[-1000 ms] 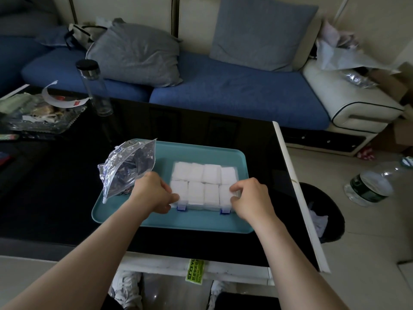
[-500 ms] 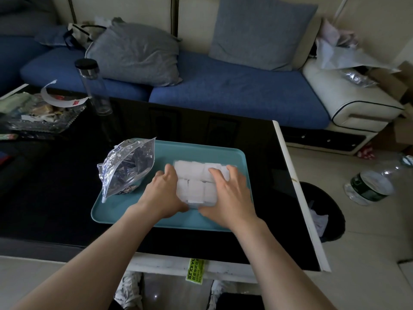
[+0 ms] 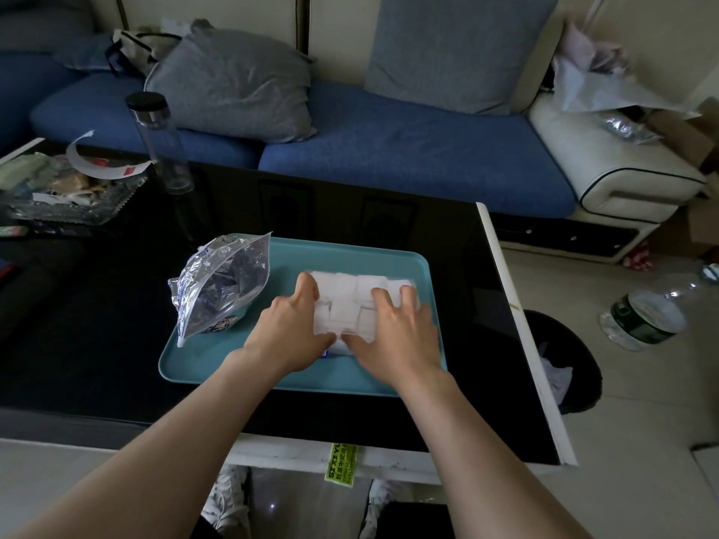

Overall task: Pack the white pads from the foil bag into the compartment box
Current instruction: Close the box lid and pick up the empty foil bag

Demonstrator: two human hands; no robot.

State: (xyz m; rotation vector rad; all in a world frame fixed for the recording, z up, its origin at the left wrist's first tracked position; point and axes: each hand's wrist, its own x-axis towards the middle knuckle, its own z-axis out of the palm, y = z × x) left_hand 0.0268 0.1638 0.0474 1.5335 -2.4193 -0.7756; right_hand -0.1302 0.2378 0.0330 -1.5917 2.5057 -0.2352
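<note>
Compartment box: the compartment box (image 3: 350, 301) sits just right of the frame's centre, on the right half of a teal tray (image 3: 389, 262), with both hands on it.
White pads: white pads (image 3: 367, 285) fill the cells I can see between the hands; the rest is covered.
Left hand: the left hand (image 3: 290, 336) grips the box's left end, fingers curled over the far left corner, thumb at the near edge.
Right hand: the right hand (image 3: 397, 336) holds the right half, bent fingers spread over the top, thumb tucked at the near edge beside the other thumb.
Foil bag: the foil bag (image 3: 221, 285) lies crumpled on the tray's left side, just left of the left hand and apart from the box.
Table: the tray rests on a glossy black table (image 3: 97, 344).
Around: a clear bottle (image 3: 163, 145) with a black cap stands at upper left, a blue sofa (image 3: 408, 157) runs across the top, and a black bin (image 3: 564, 363) stands on the floor at right.
</note>
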